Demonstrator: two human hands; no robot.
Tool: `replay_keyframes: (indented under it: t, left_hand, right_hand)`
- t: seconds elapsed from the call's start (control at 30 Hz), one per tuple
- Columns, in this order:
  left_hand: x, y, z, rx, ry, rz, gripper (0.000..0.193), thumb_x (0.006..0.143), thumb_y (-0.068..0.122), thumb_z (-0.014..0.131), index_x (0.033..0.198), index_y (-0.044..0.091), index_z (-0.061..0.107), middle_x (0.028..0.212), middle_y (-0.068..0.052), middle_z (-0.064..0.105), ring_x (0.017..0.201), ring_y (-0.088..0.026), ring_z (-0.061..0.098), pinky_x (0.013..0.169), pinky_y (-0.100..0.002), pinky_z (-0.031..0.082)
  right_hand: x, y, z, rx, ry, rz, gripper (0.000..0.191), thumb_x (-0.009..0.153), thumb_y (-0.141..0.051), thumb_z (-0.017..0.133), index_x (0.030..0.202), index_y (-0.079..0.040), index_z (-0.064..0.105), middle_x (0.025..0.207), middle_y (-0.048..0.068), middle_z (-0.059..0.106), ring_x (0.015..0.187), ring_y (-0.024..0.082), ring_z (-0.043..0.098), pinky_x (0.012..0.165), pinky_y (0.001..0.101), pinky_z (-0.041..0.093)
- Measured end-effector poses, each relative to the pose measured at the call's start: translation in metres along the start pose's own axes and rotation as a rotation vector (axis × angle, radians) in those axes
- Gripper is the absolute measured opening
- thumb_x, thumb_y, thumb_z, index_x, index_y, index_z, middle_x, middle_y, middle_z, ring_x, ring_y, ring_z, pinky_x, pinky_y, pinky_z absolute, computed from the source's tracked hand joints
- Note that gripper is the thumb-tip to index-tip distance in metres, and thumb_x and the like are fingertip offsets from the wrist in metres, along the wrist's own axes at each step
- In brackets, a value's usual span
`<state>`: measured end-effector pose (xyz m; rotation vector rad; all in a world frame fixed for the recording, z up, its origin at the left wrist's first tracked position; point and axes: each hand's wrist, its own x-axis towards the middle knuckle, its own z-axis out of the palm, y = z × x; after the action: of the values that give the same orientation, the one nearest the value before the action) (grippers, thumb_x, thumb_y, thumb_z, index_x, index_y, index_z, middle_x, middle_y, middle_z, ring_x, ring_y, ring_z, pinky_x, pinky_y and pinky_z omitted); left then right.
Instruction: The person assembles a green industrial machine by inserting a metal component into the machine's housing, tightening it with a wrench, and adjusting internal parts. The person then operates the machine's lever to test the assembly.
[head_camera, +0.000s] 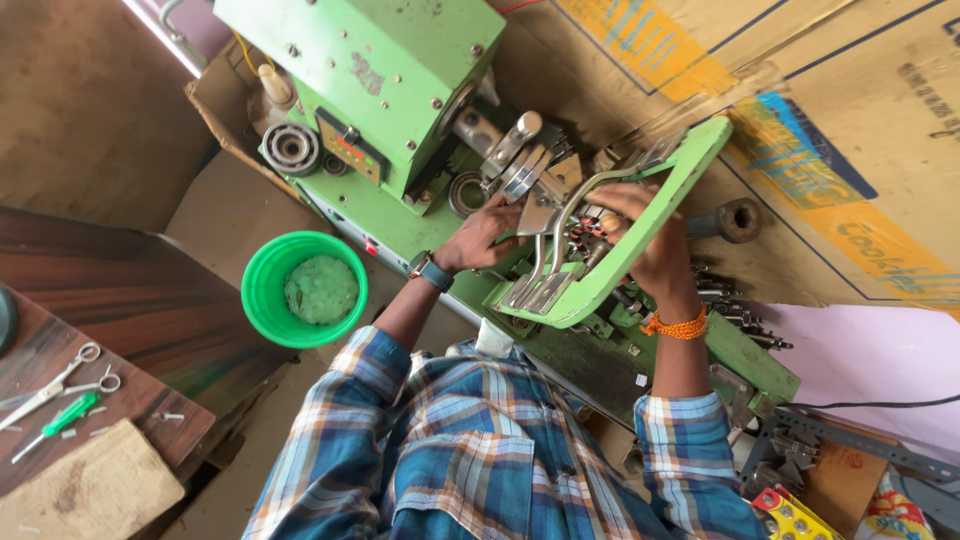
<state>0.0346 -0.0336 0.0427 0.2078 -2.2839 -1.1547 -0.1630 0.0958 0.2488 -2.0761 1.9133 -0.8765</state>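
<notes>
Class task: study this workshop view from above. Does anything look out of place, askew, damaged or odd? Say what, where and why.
Little stands out. A loose steel ball bearing lies on torn brown cardboard beside the green metal machine. On the dark wooden table, steel scissors and a green-handled screwdriver lie scattered at angles.

A dark wooden table (130, 300) is seen at the left, with flattened printed cardboard (850, 130) spread well to its right, a pale pink surface (870, 360) below that cardboard, and brown floor (70, 100) lit evenly above the table.
</notes>
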Motion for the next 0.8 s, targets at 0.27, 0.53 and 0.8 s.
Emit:
replay_keyframes:
  t: [0.27,0.53,0.8]
  left_hand:
    - [0.024,-0.017,0.015,0.036,0.088,-0.132,0.072,0.069,0.012,0.066,0.136,-0.01,0.056,0.124,-0.033,0.061,0.116,-0.048,0.058,0.103,-0.051,0.048]
    - [-0.017,0.109,-0.039,0.031,0.887,-0.195,0.011,0.088,0.003,0.066,0.099,0.005,0.067,0.098,-0.011,0.068,0.099,-0.03,0.059,0.095,-0.04,0.045]
    - [0.097,0.12,-0.097,-0.022,0.714,-0.158,0.026,0.093,0.02,0.073,0.111,0.002,0.065,0.103,-0.01,0.068,0.092,-0.025,0.065,0.078,-0.033,0.052]
  right_hand:
    - [0.001,-0.002,0.003,-0.097,-0.017,-0.013,0.022,0.102,-0.021,0.064,0.114,-0.008,0.076,0.109,0.012,0.075,0.103,0.034,0.067,0.097,0.045,0.052]
    - [-0.002,-0.012,0.007,-0.28,0.012,-0.07,0.016,0.104,-0.013,0.063,0.114,-0.009,0.075,0.102,0.012,0.072,0.101,0.031,0.068,0.09,0.0438,0.056]
    - [-0.005,-0.006,0.008,-0.266,-0.011,-0.075,0.016,0.106,-0.018,0.065,0.114,-0.01,0.076,0.093,0.01,0.071,0.096,0.032,0.066,0.088,0.0465,0.054]
